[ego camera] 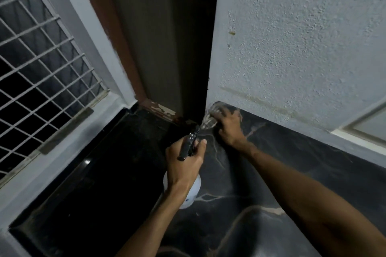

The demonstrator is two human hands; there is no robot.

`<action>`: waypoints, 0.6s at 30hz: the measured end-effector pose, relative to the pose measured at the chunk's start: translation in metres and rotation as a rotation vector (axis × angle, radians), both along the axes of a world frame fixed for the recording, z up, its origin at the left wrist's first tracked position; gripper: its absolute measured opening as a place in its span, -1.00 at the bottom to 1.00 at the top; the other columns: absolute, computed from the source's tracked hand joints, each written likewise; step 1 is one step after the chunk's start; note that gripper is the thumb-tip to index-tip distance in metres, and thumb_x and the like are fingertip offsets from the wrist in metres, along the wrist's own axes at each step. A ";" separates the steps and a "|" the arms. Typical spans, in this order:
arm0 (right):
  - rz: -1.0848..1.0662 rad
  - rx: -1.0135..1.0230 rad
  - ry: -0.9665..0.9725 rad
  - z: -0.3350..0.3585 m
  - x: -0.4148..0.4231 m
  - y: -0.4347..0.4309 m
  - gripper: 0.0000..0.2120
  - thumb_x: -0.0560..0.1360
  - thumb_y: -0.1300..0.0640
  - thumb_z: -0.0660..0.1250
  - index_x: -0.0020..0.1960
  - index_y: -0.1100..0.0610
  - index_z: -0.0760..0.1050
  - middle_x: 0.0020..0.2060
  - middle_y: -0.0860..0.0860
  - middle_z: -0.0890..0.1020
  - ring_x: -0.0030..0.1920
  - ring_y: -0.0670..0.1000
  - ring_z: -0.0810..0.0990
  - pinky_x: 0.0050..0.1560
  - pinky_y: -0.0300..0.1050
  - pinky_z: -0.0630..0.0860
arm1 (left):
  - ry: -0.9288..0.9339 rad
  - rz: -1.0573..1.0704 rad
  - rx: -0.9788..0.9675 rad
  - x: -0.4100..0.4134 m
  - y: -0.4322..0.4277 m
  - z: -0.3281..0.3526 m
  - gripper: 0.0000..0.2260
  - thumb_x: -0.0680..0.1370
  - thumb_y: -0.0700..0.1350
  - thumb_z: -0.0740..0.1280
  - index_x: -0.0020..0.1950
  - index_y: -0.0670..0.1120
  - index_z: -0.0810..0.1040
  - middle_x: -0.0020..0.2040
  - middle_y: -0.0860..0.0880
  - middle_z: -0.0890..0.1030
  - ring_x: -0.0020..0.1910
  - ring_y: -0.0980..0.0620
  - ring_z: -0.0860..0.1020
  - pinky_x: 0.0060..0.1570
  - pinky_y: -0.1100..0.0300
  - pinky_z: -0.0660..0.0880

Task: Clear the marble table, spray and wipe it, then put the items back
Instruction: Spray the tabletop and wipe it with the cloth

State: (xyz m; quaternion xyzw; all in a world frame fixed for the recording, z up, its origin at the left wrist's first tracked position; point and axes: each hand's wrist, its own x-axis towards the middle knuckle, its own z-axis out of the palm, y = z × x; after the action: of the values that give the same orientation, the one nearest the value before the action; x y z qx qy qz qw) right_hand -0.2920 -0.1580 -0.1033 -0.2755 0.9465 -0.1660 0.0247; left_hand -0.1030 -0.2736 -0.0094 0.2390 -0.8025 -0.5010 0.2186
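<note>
The black marble table [271, 173] with pale veins fills the lower half of the view. My left hand [184, 165] grips a spray bottle [191, 192] with a white body and a black trigger head, its nozzle pointing at the far corner. My right hand [229, 127] presses a pale, blurred cloth [211, 117] flat on the marble in that corner, right against the wall. The cloth's edges are hard to make out.
A rough white wall [302, 37] borders the table on the right. A dark door with a brown frame [158, 48] stands behind the corner. A window with a white metal grille [37, 64] and its sill lie to the left.
</note>
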 end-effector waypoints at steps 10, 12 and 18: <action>0.150 0.021 0.016 0.007 0.011 -0.031 -0.31 0.43 0.30 0.23 0.51 -0.12 0.32 0.54 0.00 0.26 0.16 0.20 0.32 0.15 0.03 0.32 | -0.009 0.082 0.032 0.007 -0.018 -0.009 -0.74 0.50 -0.11 0.50 -0.37 -0.04 0.57 -0.42 0.04 0.63 -0.38 0.10 0.62 -0.23 0.06 0.59; -0.096 0.042 0.017 0.010 -0.004 0.019 -0.32 0.46 0.26 0.26 0.53 -0.12 0.30 0.53 0.03 0.27 0.21 0.23 0.34 0.18 0.03 0.32 | -0.015 0.054 0.040 0.008 -0.010 -0.004 -0.73 0.51 -0.07 0.50 -0.37 -0.03 0.56 -0.42 0.07 0.63 -0.40 0.11 0.61 -0.24 0.08 0.58; -0.771 0.083 -0.024 0.002 0.024 0.224 -0.41 0.48 0.24 0.29 0.49 -0.07 0.37 0.54 0.08 0.28 0.20 0.33 0.35 0.22 0.07 0.34 | -0.021 -0.008 0.029 0.010 0.016 0.004 -0.74 0.50 -0.06 0.51 -0.36 -0.03 0.56 -0.41 0.09 0.63 -0.39 0.15 0.62 -0.25 0.13 0.56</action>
State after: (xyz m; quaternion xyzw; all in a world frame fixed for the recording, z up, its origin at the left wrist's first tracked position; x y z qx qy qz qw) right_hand -0.2683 0.0657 -0.1009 0.1039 0.9862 -0.1280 -0.0174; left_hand -0.0933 -0.2573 -0.0053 0.2442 -0.7983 -0.5111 0.2047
